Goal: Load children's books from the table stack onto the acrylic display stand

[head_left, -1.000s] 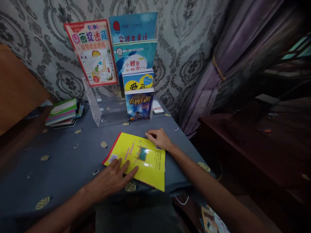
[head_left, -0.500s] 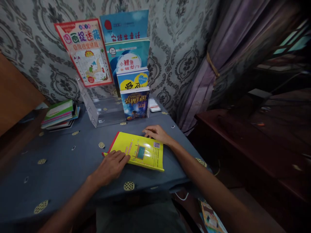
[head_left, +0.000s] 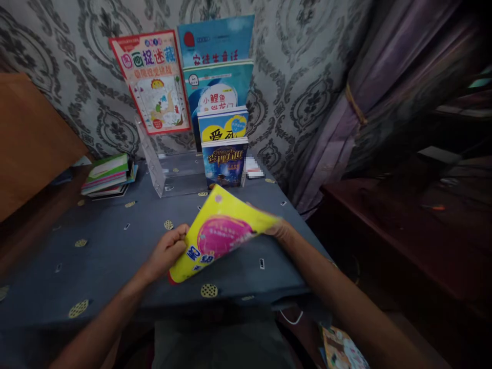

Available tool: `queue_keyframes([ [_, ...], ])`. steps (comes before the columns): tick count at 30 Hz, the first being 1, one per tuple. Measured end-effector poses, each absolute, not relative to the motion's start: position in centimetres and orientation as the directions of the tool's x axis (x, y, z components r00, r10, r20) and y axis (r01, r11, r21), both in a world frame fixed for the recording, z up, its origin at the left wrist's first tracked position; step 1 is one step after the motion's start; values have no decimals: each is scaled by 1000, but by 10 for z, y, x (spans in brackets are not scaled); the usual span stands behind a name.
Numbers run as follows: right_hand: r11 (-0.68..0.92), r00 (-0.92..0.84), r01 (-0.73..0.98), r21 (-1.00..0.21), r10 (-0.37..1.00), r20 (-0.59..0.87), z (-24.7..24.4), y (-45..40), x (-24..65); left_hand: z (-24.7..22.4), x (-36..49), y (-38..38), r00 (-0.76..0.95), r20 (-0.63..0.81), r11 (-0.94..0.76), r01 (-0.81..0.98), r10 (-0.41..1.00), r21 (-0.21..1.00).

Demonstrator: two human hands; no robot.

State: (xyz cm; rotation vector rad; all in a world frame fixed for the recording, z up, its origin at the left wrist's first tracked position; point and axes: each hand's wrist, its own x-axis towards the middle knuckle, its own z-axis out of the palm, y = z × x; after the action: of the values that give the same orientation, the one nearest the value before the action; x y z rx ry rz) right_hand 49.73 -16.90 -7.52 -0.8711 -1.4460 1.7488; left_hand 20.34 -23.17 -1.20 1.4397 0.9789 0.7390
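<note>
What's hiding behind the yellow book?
Behind the yellow book, part of the right hand shows, with the blue-grey tablecloth beyond. Most of that hand is covered, so I can't tell whether it's gripping.

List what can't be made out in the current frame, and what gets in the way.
All in the head view:
- Right hand: fingers mostly hidden behind the yellow book; grip unclear.
- Yellow book's small print: blurred and tilted away.
- Blue book at the back: lower cover hidden by the teal book in front.
- Pale item beside the clear display rack: pixelated.
- Colourful booklet, lower right: cut off by the bottom edge.
</note>
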Motion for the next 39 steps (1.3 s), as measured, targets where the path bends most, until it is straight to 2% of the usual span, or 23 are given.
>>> queue_keyframes([
  [2, -241, -609, -227, -944, 792, -56, -77, -167, 498, -17, 203, -228, 362, -179, 207, -40, 915, 977],
  [5, -346, -701, -338, -875, 713, -11, -75, -165, 502, -27, 200, -226, 303, -327, 393, -189, 895, 900],
  [9, -348, -702, -364, -864, 713, 8, -71, -163, 505, -43, 194, -227, 292, -445, 517, -250, 847, 819],
  [13, -305, -640, -320, -897, 768, -33, -75, -162, 498, -57, 187, -229, 233, -474, 520, -218, 849, 826],
  [17, -317, -630, -133, -939, 758, -167, -82, -159, 489, -64, 176, -229, 153, -427, 437, -37, 891, 899],
  [20, -317, -645, -38, -948, 732, -219, -85, -158, 488, -62, 167, -228, 209, -403, 356, 231, 891, 906],
  [22, -313, -645, 12, -950, 723, -246, -85, -159, 489, -57, 164, -225, 253, -383, 252, 430, 889, 867],
  [24, -304, -630, 57, -951, 728, -271, -84, -161, 490, -52, 163, -222, 230, -305, 89, 647, 924, 757],
  [26, -289, -610, 116, -950, 734, -298, -82, -162, 491, -49, 165, -218, 198, -158, -78, 826, 967, 559],
  [28, -261, -591, 200, -945, 737, -328, -81, -164, 491, -51, 169, -212, 217, 3, -203, 910, 976, 361],
  [30, -204, -559, 299, -932, 754, -344, -80, -165, 490, -58, 172, -205, 275, 129, -300, 919, 953, 257],
  [32, -95, -498, 387, -917, 815, -295, -79, -166, 486, -69, 174, -198, 329, 200, -369, 902, 923, 223],
  [35, 171, -430, 472, -865, 901, -56, -74, -169, 468, -84, 173, -191, 349, 223, -395, 893, 910, 216],
  [37, 361, -442, 486, -796, 887, 132, -68, -171, 448, -90, 172, -189, 349, 229, -396, 894, 909, 209],
  [39, 510, -510, 470, -720, 823, 250, -62, -173, 422, -92, 170, -188, 362, 241, -412, 887, 900, 206],
])
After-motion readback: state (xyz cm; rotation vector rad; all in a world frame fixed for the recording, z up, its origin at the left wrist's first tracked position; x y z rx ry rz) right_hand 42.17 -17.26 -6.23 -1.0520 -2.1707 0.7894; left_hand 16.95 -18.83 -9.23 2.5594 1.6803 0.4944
